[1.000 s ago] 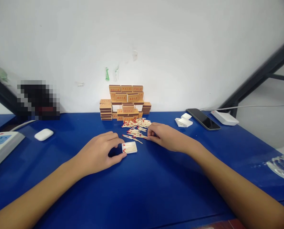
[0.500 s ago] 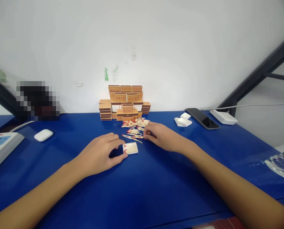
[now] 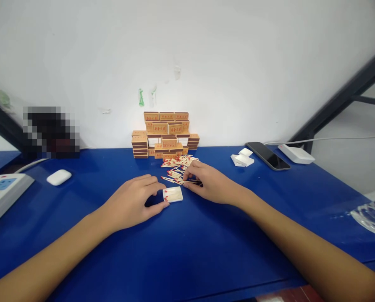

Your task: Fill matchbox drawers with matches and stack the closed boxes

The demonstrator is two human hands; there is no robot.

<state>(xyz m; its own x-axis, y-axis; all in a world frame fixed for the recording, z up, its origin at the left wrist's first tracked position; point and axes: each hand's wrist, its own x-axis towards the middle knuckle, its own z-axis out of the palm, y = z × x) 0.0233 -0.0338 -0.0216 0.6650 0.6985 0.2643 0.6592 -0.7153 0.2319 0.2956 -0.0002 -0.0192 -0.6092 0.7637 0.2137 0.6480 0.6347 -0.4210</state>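
Observation:
A white matchbox tray (image 3: 174,194) lies on the blue table with several red-tipped matches in it. My left hand (image 3: 136,202) steadies its left end, thumb at the near corner and index finger at the far one. Behind the tray spreads a loose pile of matches (image 3: 176,172), their red heads mostly to the left. At the pile's near right edge my right hand (image 3: 208,181) pinches matches between thumb and fingers; how many is hidden. Stacked matchboxes (image 3: 168,128), yellow with dark striking sides, form a stepped structure against the wall just past the pile.
Folded white paper pieces (image 3: 242,159), a black phone (image 3: 268,155) and a white box (image 3: 297,154) with a cable lie at the back right. On the left are a white earphone case (image 3: 59,177) and a power strip (image 3: 4,195). Clear plastic (image 3: 371,216) sits at the right edge.
My right hand has shifted slightly left and nearer the tray, with match sticks now showing under its fingers. The left hand stays at the tray.

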